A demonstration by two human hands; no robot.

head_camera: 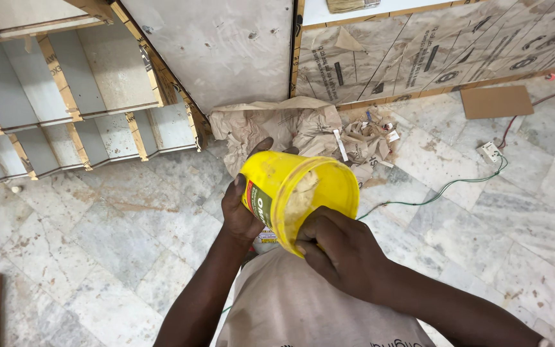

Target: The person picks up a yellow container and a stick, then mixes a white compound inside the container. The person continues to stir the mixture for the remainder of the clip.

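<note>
I hold a yellow plastic tub (290, 186) tilted toward me, its open mouth showing pale paste inside. My left hand (242, 209) wraps around the tub's labelled side from behind. My right hand (338, 247) grips the tub's near rim, fingers curled at the edge of the opening. Both hands are in front of my chest, above a marble floor (97, 244).
Grey laminated shelf units (78, 96) lean at the left. Crumpled brown paper and scraps (303, 125) lie by a board panel (431, 51). A white socket box (489, 151) with green wire sits at right, near a cardboard piece (496, 101).
</note>
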